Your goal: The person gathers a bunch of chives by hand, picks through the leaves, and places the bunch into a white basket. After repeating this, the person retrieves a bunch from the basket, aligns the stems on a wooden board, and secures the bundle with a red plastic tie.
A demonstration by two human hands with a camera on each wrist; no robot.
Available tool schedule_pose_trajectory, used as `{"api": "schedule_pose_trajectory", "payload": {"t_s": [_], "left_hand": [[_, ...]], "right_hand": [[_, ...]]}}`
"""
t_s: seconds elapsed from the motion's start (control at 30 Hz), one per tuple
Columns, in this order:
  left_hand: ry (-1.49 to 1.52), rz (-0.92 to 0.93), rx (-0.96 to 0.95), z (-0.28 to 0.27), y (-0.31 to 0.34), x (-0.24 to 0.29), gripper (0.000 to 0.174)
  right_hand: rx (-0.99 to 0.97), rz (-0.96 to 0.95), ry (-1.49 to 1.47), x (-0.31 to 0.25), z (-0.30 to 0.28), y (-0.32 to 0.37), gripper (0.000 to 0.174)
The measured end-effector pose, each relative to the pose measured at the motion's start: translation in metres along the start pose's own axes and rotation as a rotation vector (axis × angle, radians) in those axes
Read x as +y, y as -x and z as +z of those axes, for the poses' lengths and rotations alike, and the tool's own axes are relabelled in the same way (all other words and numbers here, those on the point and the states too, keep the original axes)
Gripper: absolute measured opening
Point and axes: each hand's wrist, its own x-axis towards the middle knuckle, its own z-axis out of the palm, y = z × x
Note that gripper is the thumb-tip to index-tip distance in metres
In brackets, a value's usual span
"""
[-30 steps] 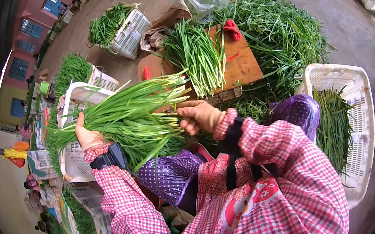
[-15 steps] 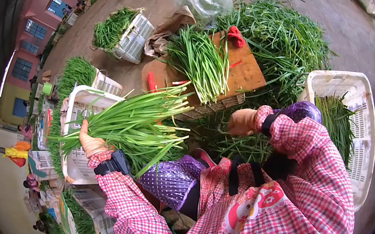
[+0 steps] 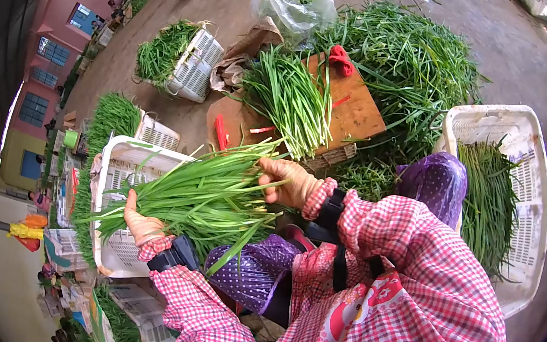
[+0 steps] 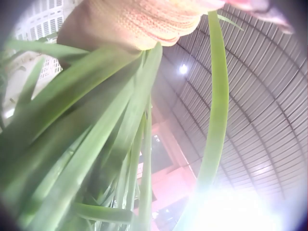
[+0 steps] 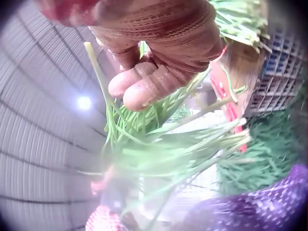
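One bundle of long green stalks (image 3: 204,193) lies across my left hand (image 3: 143,226), left of centre in the frame, with my fingers wrapped under its leafy end and my thumb up against its side. Its pale cut ends point right, toward my right hand (image 3: 291,182), which is at the middle of the frame. Those right fingers are bent in right beside the stem ends; whether they pinch a stalk, I cannot tell.

Just below the bundle, at centre left, sits a white basket (image 3: 102,248), partly covered by the leaves, so I can't make out all that it holds. Another white basket, the big one (image 3: 537,222) at the right of the frame, has dark green stalks (image 3: 486,201) lying along its left side. At the upper left, a smaller basket (image 3: 197,66) has greens (image 3: 164,51) at its left, and lower down at the left edge of the floor there's one more (image 3: 158,135) with greens beside it. A clear plastic bag (image 3: 293,9) at the top has some green in it.

Above my right hand, a neat pile of stalks (image 3: 293,104) rests on a wooden board (image 3: 358,113), with a red cloth (image 3: 340,60) at the board's top and a large heap of greens (image 3: 418,62) behind.
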Motion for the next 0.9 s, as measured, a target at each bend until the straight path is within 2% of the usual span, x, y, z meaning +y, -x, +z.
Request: {"api": "schedule_pose_trajectory", "payload": {"t_s": [0.1,0.17,0.2,0.23,0.3,0.33,0.43,0.47,0.5,0.57,0.6,0.67,0.7,0.77,0.8,0.83,0.9], "left_hand": [[-0.019,0.015,0.050,0.002,0.003,-0.006,0.045],[-0.010,0.004,0.051,0.002,0.000,-0.007,0.044],[0.005,-0.007,0.005,0.002,-0.001,-0.007,0.044],[0.021,-0.019,-0.041,0.002,-0.003,-0.007,0.044],[0.020,-0.020,0.002,0.003,-0.007,-0.007,0.042],[0.006,0.002,-0.026,0.003,-0.008,-0.007,0.042],[0.001,0.017,-0.041,0.016,0.003,-0.004,0.042],[0.006,-0.003,-0.039,0.019,0.006,-0.002,0.043],[0.013,-0.021,-0.037,0.020,0.008,-0.002,0.043],[-0.001,-0.016,-0.062,0.007,-0.003,0.002,0.043],[0.023,-0.009,-0.055,0.006,-0.003,0.003,0.041],[0.034,0.021,-0.080,-0.011,-0.018,0.009,0.038],[0.031,0.021,-0.079,-0.016,-0.024,0.011,0.038],[0.102,0.033,-0.094,-0.027,-0.035,0.014,0.039],[0.057,0.071,-0.087,-0.019,-0.023,0.014,0.038],[0.057,0.072,-0.084,-0.015,-0.015,0.013,0.038],[0.039,0.098,-0.105,-0.007,-0.005,0.013,0.032]], "right_hand": [[-0.028,0.023,-0.124,0.002,-0.008,-0.002,0.026],[-0.184,-0.034,0.026,-0.001,-0.019,0.005,0.024],[-0.100,0.021,0.118,-0.003,-0.028,0.008,0.023],[-0.127,0.060,0.156,-0.010,-0.031,0.017,0.023],[-0.162,0.161,0.286,-0.016,-0.058,0.024,0.025],[-0.110,0.205,0.444,-0.026,-0.058,0.036,0.026],[-0.189,0.267,0.826,-0.051,-0.058,0.064,0.026],[-0.332,0.290,0.878,-0.058,-0.067,0.068,0.026],[-0.369,0.329,1.013,-0.060,-0.087,0.061,0.021],[-0.287,0.559,0.995,-0.073,-0.093,0.073,0.018],[-0.286,0.560,0.994,-0.078,-0.087,0.076,0.018],[-0.170,0.802,2.013,-0.084,-0.073,0.085,0.022],[-0.171,0.802,2.011,-0.085,-0.069,0.091,0.022],[-0.286,0.737,2.570,-0.085,-0.067,0.102,0.037],[-0.211,0.422,2.518,-0.080,-0.080,0.107,0.025],[-0.215,0.422,2.518,-0.082,-0.061,0.109,0.025],[0.018,0.216,1.738,-0.084,-0.024,0.110,0.021]]}}
